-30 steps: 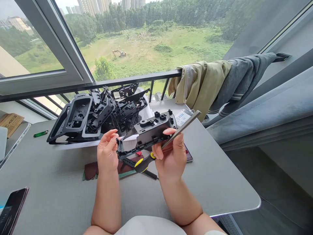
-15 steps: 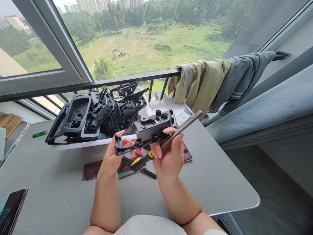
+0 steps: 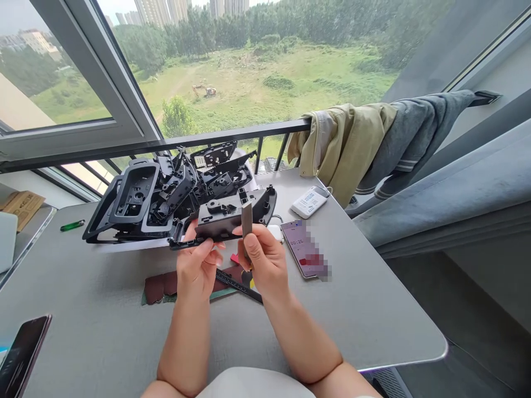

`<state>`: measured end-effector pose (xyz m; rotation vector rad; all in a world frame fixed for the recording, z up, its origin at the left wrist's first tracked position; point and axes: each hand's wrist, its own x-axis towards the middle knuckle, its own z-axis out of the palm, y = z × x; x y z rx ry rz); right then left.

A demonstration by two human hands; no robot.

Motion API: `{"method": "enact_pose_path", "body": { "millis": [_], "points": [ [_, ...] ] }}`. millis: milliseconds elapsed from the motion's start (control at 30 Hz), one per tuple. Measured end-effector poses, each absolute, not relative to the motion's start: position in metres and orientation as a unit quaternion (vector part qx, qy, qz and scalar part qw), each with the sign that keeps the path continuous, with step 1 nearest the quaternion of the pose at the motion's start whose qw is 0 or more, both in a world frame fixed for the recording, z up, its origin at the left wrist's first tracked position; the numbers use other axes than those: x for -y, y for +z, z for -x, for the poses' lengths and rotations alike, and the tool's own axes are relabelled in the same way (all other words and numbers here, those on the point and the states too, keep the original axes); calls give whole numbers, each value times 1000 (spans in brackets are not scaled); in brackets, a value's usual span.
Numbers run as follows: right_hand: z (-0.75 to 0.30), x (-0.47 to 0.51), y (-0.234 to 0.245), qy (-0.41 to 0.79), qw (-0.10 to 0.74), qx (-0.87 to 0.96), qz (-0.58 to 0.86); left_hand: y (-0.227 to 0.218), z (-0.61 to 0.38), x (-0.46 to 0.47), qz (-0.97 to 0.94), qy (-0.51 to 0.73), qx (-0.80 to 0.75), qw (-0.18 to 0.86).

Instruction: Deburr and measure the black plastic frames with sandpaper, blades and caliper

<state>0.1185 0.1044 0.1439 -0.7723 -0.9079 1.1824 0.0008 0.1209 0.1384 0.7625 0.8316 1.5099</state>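
You held a black plastic moulded housing (image 3: 226, 213) just above the far half of the grey worktop (image 3: 95, 315), with its long side running across your view. Your left hand (image 3: 198, 268) was under its left end, fingers curled and closed on it, though the housing hid your fingertips. Your right hand (image 3: 262, 260) pinched a flat grey metal strip (image 3: 247, 221) upright between thumb and fingers, its top end standing clear in front of the housing. Your fingers (image 3: 249, 243) hid its lower part, so you could not tell what it was from this end-on view. Both forearms came up from the near edge of the worktop, elbows low in the view.

Behind the housing, a heap of black plastic mouldings (image 3: 166, 193) sat at the far edge, its parts overlapping too densely to count. Right of your hands lay a smartphone (image 3: 302, 249) showing a readable 00:26, with its lower screen pixelated. Beyond it, a white card pack (image 3: 309, 202) carried print too small to read. Below your hands lay dark red sandpaper sheets (image 3: 160, 288) and a black toothed strip (image 3: 238, 286), partly covered by a yellow object (image 3: 251, 282) that your right hand mostly hid. A green lighter (image 3: 72, 225) lay near the left edge, and a second phone (image 3: 22, 356) was cut off at the near left corner.
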Motion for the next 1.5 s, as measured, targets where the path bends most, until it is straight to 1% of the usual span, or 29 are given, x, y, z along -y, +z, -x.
{"method": "enact_pose_path", "body": {
  "millis": [200,500,767,833,1000,1167,1367,1500],
  "points": [
    [-129,-111,143,552,607,444,359,147,-8,-126,-283,679,-385,557],
    [-146,-114,148,556,594,481,327,145,-4,-120,-325,651,-341,595],
    [-159,-110,146,531,569,524,347,139,-5,-123,-315,705,-327,546],
    [-161,-108,148,516,544,550,368,136,-4,-124,-323,708,-322,539],
    [-163,-104,152,458,436,635,444,125,3,-125,-343,705,-311,538],
    [-165,-103,150,436,372,665,479,120,6,-125,-375,673,-332,545],
    [-165,-104,153,447,377,660,472,121,6,-124,-373,662,-367,537],
    [-168,-104,156,476,363,655,462,121,5,-124,-397,660,-372,518]
  ]
}}
